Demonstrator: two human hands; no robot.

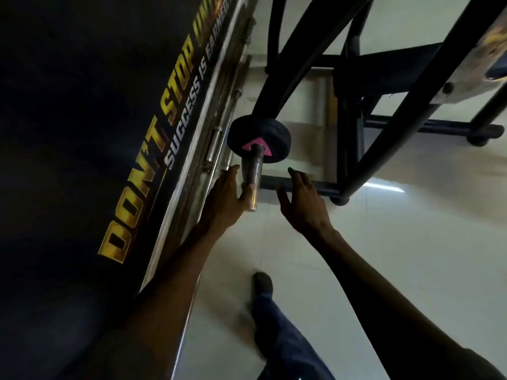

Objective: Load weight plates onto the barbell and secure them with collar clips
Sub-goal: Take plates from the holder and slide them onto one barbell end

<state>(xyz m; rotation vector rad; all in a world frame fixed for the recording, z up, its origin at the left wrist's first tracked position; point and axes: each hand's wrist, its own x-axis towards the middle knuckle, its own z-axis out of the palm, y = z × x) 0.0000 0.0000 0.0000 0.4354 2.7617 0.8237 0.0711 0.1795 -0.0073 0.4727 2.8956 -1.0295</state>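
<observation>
A view from a head-worn camera looks down at a gym floor of pale tiles (pixel 384 256). A steel barbell sleeve (pixel 252 174) sits at the centre of the scene, its long axis running from far to near, with the bare cut end pointing toward the person and slightly right. A black weight plate (pixel 277 133) with a pink label around its hole is already on the sleeve, pushed to the far end, its flat face toward the camera. No collar clip can be seen on the sleeve.

The left hand (pixel 225 196) rests against the left side of the sleeve near its open end, fingers loosely curled along the metal, touching it but not wrapped fully around. The right hand (pixel 299 198) hovers just right of the sleeve, open with fingers spread and holding nothing.

A dark wall banner (pixel 82 133) with gold lettering fills the left. Black metal frame tubes (pixel 384 91) of a rack stand on the far right. One foot and trouser leg (pixel 274 325) show near the bottom centre.
</observation>
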